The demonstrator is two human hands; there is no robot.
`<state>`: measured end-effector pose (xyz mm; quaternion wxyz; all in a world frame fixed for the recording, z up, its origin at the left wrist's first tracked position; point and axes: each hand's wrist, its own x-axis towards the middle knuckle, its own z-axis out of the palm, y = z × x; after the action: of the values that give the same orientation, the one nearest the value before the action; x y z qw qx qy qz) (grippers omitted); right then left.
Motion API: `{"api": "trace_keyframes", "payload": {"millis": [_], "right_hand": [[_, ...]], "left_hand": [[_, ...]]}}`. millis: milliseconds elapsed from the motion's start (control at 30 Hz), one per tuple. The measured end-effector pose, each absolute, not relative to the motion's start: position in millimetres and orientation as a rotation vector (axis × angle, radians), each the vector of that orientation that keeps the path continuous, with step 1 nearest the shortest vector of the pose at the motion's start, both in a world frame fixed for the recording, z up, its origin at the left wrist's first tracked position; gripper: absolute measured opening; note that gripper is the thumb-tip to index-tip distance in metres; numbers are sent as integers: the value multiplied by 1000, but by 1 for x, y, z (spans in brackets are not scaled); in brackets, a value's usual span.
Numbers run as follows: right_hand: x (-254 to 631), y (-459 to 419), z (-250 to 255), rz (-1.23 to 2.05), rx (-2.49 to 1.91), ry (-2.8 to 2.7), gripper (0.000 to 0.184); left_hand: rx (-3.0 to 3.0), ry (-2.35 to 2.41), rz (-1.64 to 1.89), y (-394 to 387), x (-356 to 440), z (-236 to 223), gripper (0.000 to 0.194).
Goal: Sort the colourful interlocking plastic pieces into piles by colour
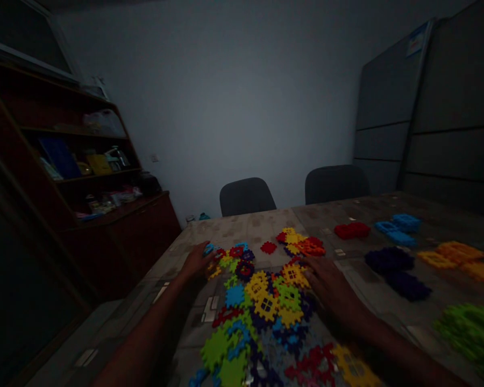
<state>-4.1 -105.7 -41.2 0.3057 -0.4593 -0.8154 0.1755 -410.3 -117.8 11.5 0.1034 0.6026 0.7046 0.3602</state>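
Observation:
A loose pile of flat toothed plastic building pieces lies between my hands, mixed in yellow, lime green, blue, red and dark purple. At the pile's far left edge, my left hand (197, 263) reaches forward with its fingers extended, beside a small blue piece (208, 249). My right hand (333, 282) is on the right side, fingers stretched out and thumb apart, by a yellow window piece (293, 274). Beyond its fingertips are orange-red pieces (311, 247). A single red piece (268, 247) lies between the two hands. Neither hand visibly grips a piece.
Sorted groups sit on the right of the patterned table (242, 220): red (351, 230), blue (399, 228), dark purple (389, 260), orange (460, 252) and green (470, 328). Two dark chairs (248, 196) stand behind it. A wooden shelf unit (116, 226) is at left.

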Motion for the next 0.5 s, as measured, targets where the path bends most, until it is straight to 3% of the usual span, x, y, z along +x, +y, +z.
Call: {"api": "trace_keyframes", "payload": {"millis": [267, 500], "right_hand": [[-23, 35, -16, 431, -1430, -2254, 37], [-49, 74, -21, 482, -1353, -2365, 38]], "left_hand": [[1637, 2086, 1020, -103, -422, -15, 34], [1685, 1961, 956, -86, -417, -30, 31]]}}
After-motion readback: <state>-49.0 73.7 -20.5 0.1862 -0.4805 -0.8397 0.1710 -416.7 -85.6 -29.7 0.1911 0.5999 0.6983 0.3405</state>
